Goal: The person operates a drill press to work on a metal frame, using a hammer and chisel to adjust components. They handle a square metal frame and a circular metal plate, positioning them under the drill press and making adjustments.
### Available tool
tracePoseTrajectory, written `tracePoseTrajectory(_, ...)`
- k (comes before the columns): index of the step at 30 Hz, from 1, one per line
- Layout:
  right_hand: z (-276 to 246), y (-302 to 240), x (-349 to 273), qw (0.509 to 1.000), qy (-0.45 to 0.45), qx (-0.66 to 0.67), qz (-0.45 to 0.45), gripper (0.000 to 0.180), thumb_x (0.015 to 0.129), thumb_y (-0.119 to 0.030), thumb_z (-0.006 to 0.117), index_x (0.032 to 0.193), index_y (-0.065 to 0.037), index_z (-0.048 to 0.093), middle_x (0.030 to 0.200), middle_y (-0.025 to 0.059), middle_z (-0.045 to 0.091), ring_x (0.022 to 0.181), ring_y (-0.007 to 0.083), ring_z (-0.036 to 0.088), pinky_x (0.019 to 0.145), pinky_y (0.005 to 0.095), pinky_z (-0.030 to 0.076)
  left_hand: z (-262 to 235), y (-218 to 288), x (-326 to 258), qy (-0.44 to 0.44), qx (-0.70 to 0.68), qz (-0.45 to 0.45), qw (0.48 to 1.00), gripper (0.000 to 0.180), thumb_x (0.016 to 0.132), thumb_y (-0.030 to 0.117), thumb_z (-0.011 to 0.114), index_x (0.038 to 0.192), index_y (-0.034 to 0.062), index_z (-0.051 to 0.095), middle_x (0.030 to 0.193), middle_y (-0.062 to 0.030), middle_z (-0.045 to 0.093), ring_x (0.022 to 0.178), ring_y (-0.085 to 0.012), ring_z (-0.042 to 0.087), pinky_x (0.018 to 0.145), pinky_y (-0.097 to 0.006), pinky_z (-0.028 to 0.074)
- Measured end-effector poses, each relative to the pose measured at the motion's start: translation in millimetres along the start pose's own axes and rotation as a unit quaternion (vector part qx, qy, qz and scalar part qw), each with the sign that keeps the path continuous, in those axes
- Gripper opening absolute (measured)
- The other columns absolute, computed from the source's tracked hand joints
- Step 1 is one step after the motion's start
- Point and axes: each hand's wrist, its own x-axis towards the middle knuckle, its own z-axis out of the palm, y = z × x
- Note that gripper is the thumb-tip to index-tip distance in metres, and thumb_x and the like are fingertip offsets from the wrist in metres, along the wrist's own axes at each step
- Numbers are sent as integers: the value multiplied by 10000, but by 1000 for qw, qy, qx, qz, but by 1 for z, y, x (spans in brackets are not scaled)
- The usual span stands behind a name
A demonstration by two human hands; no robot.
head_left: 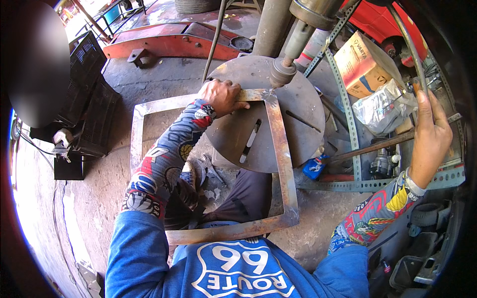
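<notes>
The frame (278,144), a rusty square of flat steel bar, is laid with its far bar across the round drill table (298,99), while its near bar hangs low against the person's blue shirt (238,273). The far right corner of the frame is set just under the chuck (281,73) of the drill press, whose column (272,25) rises behind the table. The left hand (224,95) is pressed flat on the far bar of the frame, fingers spread along the metal and closed over its edge, so the frame is pinned to the table. The right hand (431,130) is raised well apart from the left, at the right side, and is wrapped around a thin lever (408,44) that curves up toward the machine head. Both forearms are covered by patterned sleeves. A slot (250,141) is seen in the table inside the frame. To the right, a cardboard box (361,64) and a crumpled plastic bag (382,107) are rested among perforated steel angles (348,114). On the concrete floor (164,74) behind, a red jack (169,44) is seen, with black crates (87,69) at the left.
</notes>
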Motion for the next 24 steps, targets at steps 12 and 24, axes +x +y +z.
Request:
tracePoseTrajectory(12,7,4,-4,999,14,35,-3,375,909,-295,691,1093,31,699,972,127,727,873,142,626,840,286,476,0,-1,0,5,-4,-2,1000,628,835,666,577,1015,68,648,917,-186,673,873,-368,663,744,-462,537)
tracePoseTrajectory(24,13,-2,-9,998,34,56,10,350,894,-278,712,1052,35,712,893,98,725,798,117,614,769,268,484,1,0,0,4,3,1,1000,651,847,683,550,996,57,642,891,-195,667,856,-372,663,742,-469,534)
